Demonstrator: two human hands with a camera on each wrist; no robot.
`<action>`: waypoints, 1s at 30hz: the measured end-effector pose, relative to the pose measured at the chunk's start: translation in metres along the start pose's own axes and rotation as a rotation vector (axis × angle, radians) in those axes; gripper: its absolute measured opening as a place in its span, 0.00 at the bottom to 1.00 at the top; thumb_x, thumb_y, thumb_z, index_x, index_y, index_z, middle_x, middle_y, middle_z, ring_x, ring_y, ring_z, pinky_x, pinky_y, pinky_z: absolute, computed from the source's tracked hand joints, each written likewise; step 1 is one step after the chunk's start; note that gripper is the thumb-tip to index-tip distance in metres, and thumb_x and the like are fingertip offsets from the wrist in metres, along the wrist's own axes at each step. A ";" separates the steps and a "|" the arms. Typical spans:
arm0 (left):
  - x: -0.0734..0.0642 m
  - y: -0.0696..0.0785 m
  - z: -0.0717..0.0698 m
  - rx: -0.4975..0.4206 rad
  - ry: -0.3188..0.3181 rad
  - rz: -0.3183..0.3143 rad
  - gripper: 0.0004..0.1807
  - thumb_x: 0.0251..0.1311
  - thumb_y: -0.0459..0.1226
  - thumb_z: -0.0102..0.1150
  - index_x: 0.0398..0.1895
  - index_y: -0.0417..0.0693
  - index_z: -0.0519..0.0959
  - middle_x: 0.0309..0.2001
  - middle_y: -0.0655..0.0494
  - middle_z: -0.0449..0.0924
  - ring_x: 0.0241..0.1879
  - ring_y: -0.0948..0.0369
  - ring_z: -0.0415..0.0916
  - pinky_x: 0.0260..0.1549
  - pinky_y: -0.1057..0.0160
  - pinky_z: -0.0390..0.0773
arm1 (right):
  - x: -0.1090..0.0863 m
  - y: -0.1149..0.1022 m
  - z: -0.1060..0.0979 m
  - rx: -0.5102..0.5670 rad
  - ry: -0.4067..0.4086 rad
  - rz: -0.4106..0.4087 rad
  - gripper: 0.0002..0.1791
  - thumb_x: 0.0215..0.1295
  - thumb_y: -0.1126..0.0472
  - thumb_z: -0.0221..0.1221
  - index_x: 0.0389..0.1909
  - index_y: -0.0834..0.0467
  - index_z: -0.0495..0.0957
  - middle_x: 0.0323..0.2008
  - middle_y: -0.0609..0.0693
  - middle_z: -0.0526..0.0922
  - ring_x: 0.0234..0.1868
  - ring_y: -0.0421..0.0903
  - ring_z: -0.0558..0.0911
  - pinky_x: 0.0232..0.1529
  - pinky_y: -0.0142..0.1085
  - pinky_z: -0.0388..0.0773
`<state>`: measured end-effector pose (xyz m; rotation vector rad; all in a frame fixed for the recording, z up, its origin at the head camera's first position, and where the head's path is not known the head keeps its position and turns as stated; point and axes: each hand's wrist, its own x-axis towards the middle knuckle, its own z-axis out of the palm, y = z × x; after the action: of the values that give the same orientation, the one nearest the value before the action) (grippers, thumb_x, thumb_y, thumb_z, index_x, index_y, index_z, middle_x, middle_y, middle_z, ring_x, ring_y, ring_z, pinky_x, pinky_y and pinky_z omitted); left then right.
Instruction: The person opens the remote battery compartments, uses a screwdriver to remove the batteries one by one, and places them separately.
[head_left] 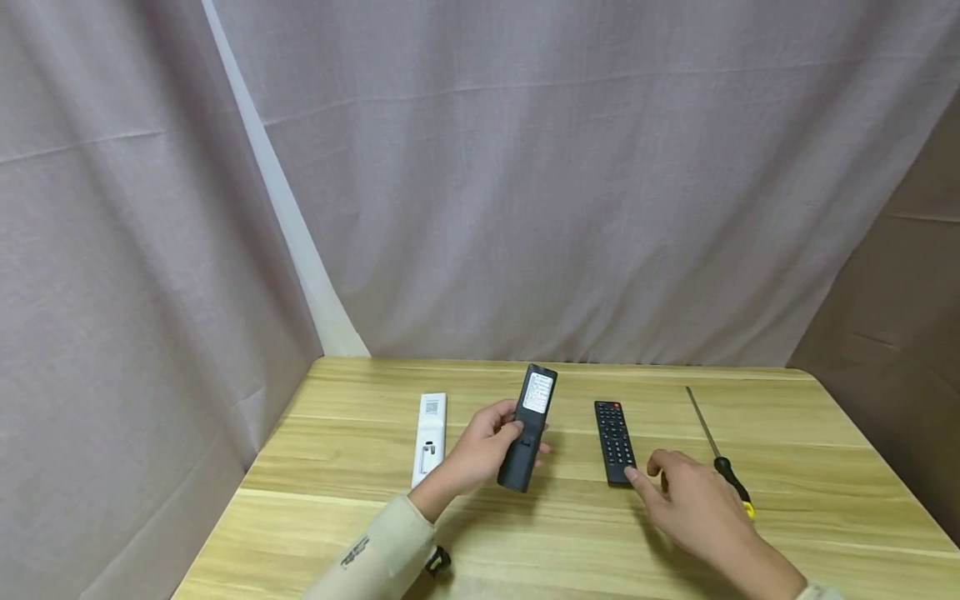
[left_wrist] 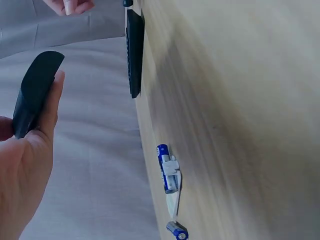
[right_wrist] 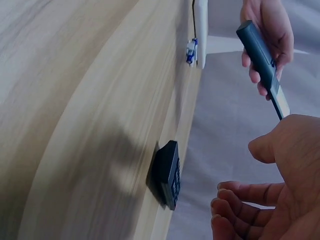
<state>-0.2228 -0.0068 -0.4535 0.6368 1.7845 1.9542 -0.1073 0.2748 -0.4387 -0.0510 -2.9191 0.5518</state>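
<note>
My left hand (head_left: 480,450) grips a black remote control (head_left: 527,442) above the table, thumb across its back, where a white label faces up. In the right wrist view, the fingers wrap round this remote's far side. A second black remote control (head_left: 615,442), buttons up with a red one at the top, lies on the table. Beside its near end my right hand (head_left: 690,504) hovers, fingers loosely bent around nothing and thumb tip overlapping the remote's corner in the head view. The right wrist view shows that hand (right_wrist: 280,185) apart from the remote.
A white remote (head_left: 431,425) lies back up at left, partly behind my left forearm. Blue batteries (left_wrist: 167,170) show near it in the left wrist view. A screwdriver (head_left: 703,421) with a black and yellow handle lies at right. Grey curtains (head_left: 525,208) hang behind the table (head_left: 360,467).
</note>
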 end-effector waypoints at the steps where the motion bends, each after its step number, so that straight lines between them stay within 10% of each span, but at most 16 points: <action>1: -0.002 0.000 0.000 -0.005 0.003 0.007 0.23 0.81 0.29 0.37 0.74 0.40 0.69 0.62 0.34 0.83 0.54 0.35 0.88 0.54 0.35 0.87 | 0.000 -0.002 0.000 0.001 0.000 -0.002 0.22 0.75 0.37 0.61 0.38 0.53 0.82 0.27 0.44 0.80 0.23 0.42 0.71 0.20 0.37 0.64; 9: -0.007 0.000 -0.001 -0.008 -0.002 0.049 0.22 0.82 0.29 0.36 0.73 0.37 0.68 0.65 0.30 0.81 0.55 0.40 0.88 0.56 0.35 0.86 | -0.003 -0.022 0.002 0.038 0.003 -0.077 0.14 0.75 0.42 0.65 0.38 0.48 0.82 0.25 0.39 0.75 0.22 0.36 0.68 0.20 0.30 0.64; 18: -0.008 0.000 0.000 0.005 0.019 0.090 0.21 0.82 0.29 0.36 0.72 0.35 0.67 0.67 0.26 0.78 0.57 0.38 0.87 0.58 0.38 0.87 | -0.001 -0.066 0.013 0.126 0.044 -0.347 0.25 0.72 0.47 0.68 0.67 0.47 0.81 0.34 0.37 0.78 0.26 0.26 0.65 0.24 0.25 0.66; 23: -0.009 0.000 0.003 0.039 0.028 0.102 0.20 0.83 0.30 0.36 0.72 0.37 0.67 0.67 0.30 0.79 0.53 0.50 0.89 0.54 0.55 0.90 | 0.001 -0.082 0.019 0.094 0.026 -0.455 0.32 0.74 0.45 0.66 0.76 0.44 0.73 0.43 0.38 0.85 0.33 0.29 0.78 0.30 0.28 0.75; 30: -0.009 0.001 0.008 0.007 0.025 0.104 0.19 0.84 0.33 0.37 0.72 0.43 0.66 0.67 0.37 0.82 0.61 0.33 0.83 0.55 0.62 0.89 | 0.001 -0.088 0.027 0.069 -0.033 -0.449 0.33 0.77 0.40 0.61 0.77 0.49 0.73 0.62 0.50 0.87 0.45 0.41 0.90 0.38 0.36 0.86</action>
<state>-0.2114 -0.0059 -0.4526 0.7243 1.8066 2.0330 -0.1135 0.1829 -0.4310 0.6093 -2.8013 0.5736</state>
